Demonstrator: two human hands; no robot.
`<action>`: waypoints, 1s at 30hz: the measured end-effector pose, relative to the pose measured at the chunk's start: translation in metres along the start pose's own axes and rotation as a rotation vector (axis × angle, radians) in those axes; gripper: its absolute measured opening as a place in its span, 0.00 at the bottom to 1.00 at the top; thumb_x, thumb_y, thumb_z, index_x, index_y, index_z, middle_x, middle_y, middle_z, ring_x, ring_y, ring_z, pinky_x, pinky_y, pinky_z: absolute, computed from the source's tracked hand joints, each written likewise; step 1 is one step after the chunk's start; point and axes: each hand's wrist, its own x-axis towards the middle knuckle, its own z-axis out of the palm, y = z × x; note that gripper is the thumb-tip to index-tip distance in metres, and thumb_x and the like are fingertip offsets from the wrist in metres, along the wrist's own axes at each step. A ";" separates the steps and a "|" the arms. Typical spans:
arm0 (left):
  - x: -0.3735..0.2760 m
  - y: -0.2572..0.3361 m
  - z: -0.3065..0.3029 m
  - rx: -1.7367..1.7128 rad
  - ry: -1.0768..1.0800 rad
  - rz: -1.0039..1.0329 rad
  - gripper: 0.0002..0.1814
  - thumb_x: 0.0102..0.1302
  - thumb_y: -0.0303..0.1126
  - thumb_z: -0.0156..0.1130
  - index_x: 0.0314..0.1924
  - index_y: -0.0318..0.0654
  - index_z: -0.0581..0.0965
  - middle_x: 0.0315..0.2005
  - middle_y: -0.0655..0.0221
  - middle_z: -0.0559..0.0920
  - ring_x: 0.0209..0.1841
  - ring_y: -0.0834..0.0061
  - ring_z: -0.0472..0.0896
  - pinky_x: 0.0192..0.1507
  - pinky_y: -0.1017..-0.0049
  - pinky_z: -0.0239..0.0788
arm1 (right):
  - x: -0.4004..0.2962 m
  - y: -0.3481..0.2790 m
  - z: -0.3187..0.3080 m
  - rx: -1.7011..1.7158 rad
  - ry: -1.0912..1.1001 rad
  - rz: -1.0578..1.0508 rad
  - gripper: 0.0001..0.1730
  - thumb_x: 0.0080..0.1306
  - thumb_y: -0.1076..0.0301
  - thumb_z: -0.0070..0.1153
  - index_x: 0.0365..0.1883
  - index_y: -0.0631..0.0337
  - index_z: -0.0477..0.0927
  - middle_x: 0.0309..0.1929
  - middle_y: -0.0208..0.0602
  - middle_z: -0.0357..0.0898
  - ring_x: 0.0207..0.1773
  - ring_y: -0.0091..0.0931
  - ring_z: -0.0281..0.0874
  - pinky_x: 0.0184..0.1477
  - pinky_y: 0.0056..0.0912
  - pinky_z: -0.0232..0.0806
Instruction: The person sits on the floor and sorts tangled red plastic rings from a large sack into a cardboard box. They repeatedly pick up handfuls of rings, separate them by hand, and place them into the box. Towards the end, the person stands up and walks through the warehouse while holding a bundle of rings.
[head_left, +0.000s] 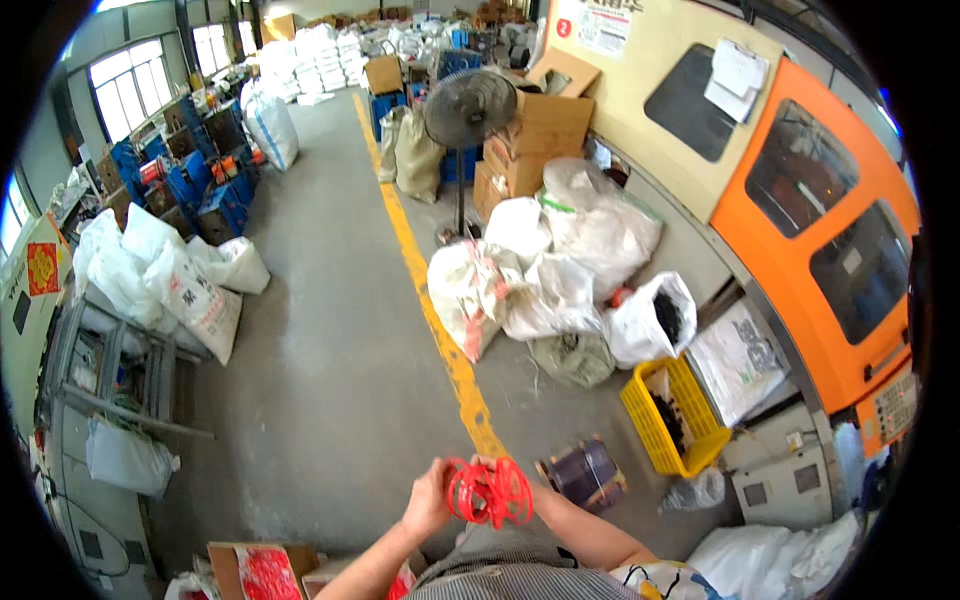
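Note:
A bundle of red plastic rings or strips (491, 491) is held in front of my waist. My left hand (431, 496) grips its left side, with the fingers partly behind the bundle. On the far right side, my right hand (486, 463) is mostly covered by the red loops, and the forearm comes in from the lower right. What joins the loops is too small to tell. Below my left arm, an open cardboard box (225, 566) contains red plastic pieces (268, 574).
A yellow plastic crate (637, 405) with dark pieces stands right, near a dark purple bundle (583, 475) on the floor. White woven sacks (469, 292) and a pedestal fan (469, 109) line the yellow floor stripe (409, 247). An orange-doored machine (795, 225) flanks the right.

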 end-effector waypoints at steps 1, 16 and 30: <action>0.024 0.002 -0.015 0.142 -0.052 -0.055 0.10 0.61 0.29 0.56 0.42 0.36 0.72 0.31 0.49 0.80 0.36 0.46 0.78 0.37 0.58 0.71 | 0.027 -0.014 -0.015 -0.189 -0.006 -0.012 0.08 0.66 0.64 0.52 0.38 0.59 0.73 0.32 0.20 0.72 0.36 0.13 0.67 0.38 0.18 0.62; 0.410 -0.113 -0.328 -1.120 0.332 -0.172 0.14 0.68 0.38 0.54 0.28 0.38 0.71 0.14 0.77 0.65 0.15 0.85 0.57 0.18 0.81 0.46 | 0.548 -0.237 -0.079 0.246 -0.012 -0.034 0.22 0.67 0.53 0.51 0.51 0.60 0.72 0.41 0.27 0.75 0.41 0.21 0.71 0.45 0.26 0.67; 0.851 -0.216 -0.553 -0.539 0.234 -0.186 0.08 0.68 0.32 0.55 0.36 0.34 0.78 0.18 0.82 0.67 0.18 0.93 0.58 0.18 0.86 0.44 | 0.986 -0.381 -0.121 0.353 0.103 -0.183 0.11 0.66 0.60 0.54 0.39 0.58 0.71 0.32 0.28 0.68 0.37 0.24 0.67 0.45 0.29 0.62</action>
